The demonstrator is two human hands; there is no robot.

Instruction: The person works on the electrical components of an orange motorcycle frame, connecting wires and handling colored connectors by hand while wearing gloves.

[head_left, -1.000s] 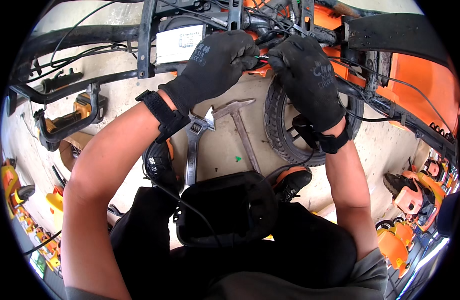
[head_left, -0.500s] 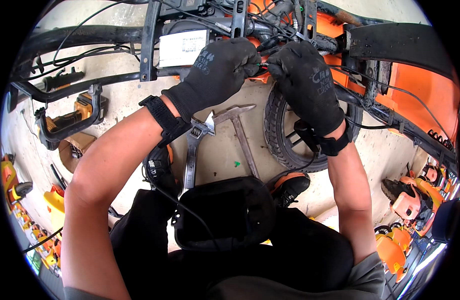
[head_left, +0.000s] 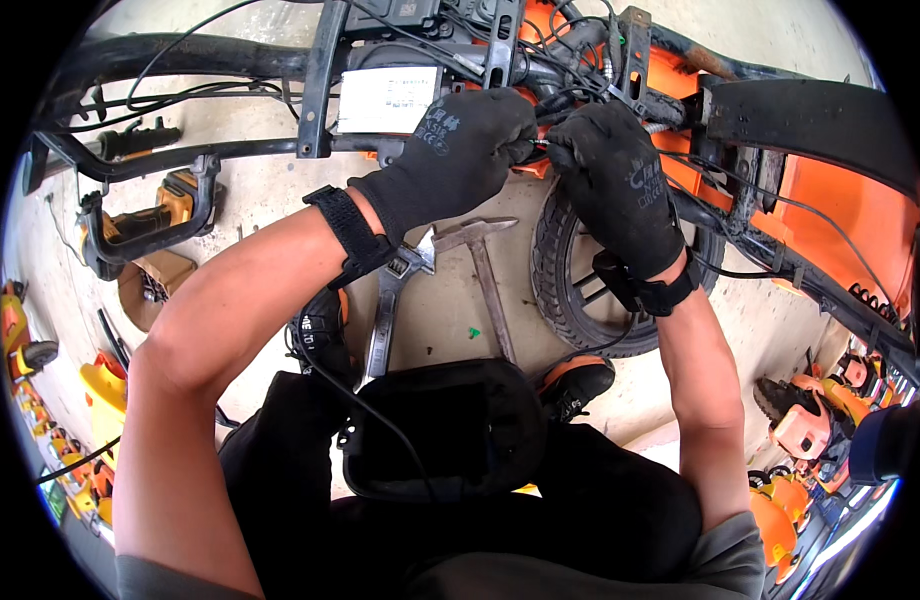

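Observation:
Both of my hands wear black work gloves and meet at the frame of an orange and black vehicle. My left hand (head_left: 468, 145) is closed in a pinch at the end of a thin wire (head_left: 541, 142). Facing it, my right hand (head_left: 612, 175) pinches the same wire from the other side. Only a short, light-coloured bit shows between the fingertips; whether it is a joint or a connector I cannot tell. Behind the hands runs a bundle of black cables (head_left: 570, 75). A box with a white label (head_left: 388, 100) sits beside my left hand.
Below the hands, an adjustable wrench (head_left: 385, 310) and a hammer (head_left: 485, 280) lie on the floor. A spoked wheel (head_left: 565, 260) stands under my right forearm. At left are a yellow power tool (head_left: 165, 215) and a cardboard box (head_left: 145, 290). An open black case (head_left: 440, 430) rests between my legs.
The view has shifted slightly, so the frame and tools appear a little further right and lower. Both hands still pinch the wire close together; the short piece between them looks lighter now.

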